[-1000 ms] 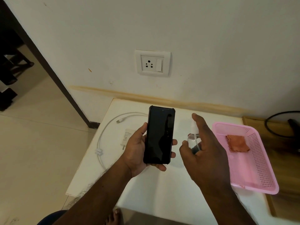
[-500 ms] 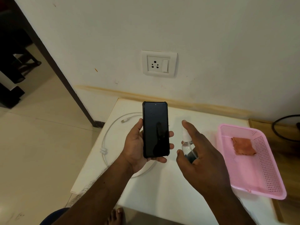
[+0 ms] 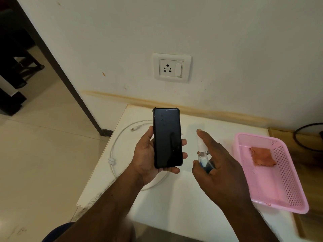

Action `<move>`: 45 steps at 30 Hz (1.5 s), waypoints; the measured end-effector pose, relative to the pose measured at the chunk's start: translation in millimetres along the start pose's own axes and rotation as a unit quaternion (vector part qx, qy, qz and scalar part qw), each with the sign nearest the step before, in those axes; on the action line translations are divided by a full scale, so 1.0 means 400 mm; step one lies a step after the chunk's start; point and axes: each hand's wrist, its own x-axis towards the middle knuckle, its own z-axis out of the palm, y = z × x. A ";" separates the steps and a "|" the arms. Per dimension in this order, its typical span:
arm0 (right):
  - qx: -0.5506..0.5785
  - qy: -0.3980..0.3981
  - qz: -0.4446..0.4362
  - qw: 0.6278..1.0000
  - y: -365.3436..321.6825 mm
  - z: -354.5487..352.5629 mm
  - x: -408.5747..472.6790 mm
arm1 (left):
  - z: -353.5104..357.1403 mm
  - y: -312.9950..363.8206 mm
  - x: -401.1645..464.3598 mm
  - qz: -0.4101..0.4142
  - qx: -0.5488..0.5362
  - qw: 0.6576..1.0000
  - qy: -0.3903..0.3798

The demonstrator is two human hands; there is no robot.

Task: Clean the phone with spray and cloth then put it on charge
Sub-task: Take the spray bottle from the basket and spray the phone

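The left hand (image 3: 146, 156) holds the black phone (image 3: 167, 137) upright over the white table (image 3: 174, 203), screen dark. The right hand (image 3: 220, 170) grips a small clear spray bottle (image 3: 203, 157) (one finger on top) beside it. An orange cloth (image 3: 262, 156) lies in the pink basket (image 3: 295, 194). A white cable (image 3: 115, 145) lies on the table.

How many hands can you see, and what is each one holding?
2. The left hand holds the black rectangular phone upright; the right hand grips the small clear plastic spray bottle beside it.
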 end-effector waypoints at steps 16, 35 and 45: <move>0.003 0.041 0.017 0.999 0.017 0.008 0.000 | -0.015 0.012 -0.002 0.013 -0.025 0.999 -0.030; 0.026 0.141 0.141 0.980 0.123 -0.067 0.024 | -0.010 -0.003 0.003 -0.011 -0.013 0.999 -0.047; -0.028 0.056 0.173 0.983 0.142 -0.040 0.018 | -0.001 -0.001 -0.003 -0.014 -0.008 1.000 -0.024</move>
